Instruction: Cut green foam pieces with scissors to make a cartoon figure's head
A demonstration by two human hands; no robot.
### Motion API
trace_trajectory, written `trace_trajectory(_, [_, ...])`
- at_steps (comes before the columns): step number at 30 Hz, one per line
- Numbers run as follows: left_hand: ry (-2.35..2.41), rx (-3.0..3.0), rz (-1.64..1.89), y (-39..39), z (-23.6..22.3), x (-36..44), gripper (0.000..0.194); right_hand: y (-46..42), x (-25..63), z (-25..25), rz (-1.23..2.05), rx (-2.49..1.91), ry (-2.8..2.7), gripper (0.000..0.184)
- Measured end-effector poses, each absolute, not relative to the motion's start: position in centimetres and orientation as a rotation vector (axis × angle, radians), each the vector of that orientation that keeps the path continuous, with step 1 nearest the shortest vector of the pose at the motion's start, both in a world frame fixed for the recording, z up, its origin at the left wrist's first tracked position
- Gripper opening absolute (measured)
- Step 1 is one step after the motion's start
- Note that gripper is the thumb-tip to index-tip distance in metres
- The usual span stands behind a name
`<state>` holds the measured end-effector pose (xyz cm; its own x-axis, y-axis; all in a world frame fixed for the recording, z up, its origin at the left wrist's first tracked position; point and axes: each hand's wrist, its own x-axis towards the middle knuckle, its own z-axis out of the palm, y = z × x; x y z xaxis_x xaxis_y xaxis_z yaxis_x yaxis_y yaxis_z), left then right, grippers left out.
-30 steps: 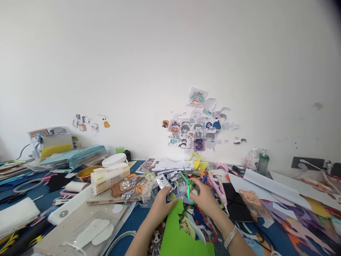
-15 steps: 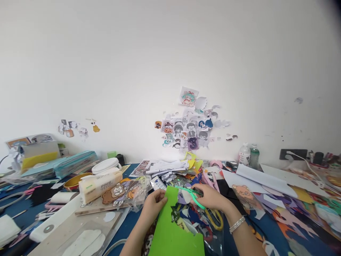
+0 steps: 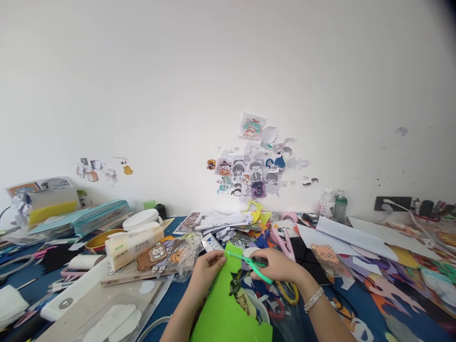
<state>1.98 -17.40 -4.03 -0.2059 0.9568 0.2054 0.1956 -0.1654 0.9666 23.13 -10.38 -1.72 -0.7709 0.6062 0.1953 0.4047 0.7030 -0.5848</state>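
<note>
A sheet of bright green paper point(image 3: 221, 304) with a ragged right edge is pinched near its top left by my left hand point(image 3: 209, 271). My right hand point(image 3: 276, 266) has its fingers in the handles of green scissors point(image 3: 261, 272). The scissors' blades point left and lie over the top of the green sheet, close to my left fingertips. A beaded bracelet is on my right wrist. Below the sheet's cut edge lie mixed paper scraps and a yellow-handled pair of scissors point(image 3: 289, 292).
A pack of tissues point(image 3: 135, 244), a white-lidded tub point(image 3: 140, 221) and a teal pencil case point(image 3: 101, 217) stand to the left. White papers point(image 3: 224, 221) are piled at the back. Two bottles point(image 3: 340, 207) stand by the wall; coloured scraps cover the right side.
The scissors have shifted slightly left, and their blades now lie across the sheet's top. The green sheet has tilted a little, its top leaning right.
</note>
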Motion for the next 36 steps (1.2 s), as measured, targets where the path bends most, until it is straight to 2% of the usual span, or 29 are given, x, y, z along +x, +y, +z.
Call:
trace_trajectory(8, [1.464, 1.365, 1.470, -17.4, -3.8, 2.1, 0.032, -10.4, 22.7, -2.0, 0.689, -0.781, -2.527, 0.016])
trace_trajectory(20, [1.456, 1.343, 1.398, -18.0, -3.6, 2.3, 0.038, -10.3, 22.6, -2.1, 0.778, -0.703, -2.573, 0.013])
trace_trajectory(28, [1.344, 1.447, 1.325, -17.6, -4.4, 2.8, 0.033, -10.4, 22.1, -2.8, 0.813, -0.733, -2.616, 0.035])
trace_trajectory(36, [1.403, 1.458, 1.404, -17.6, -4.3, 2.5, 0.033, -10.4, 21.6, -2.8, 0.853, -0.714, -2.551, 0.023])
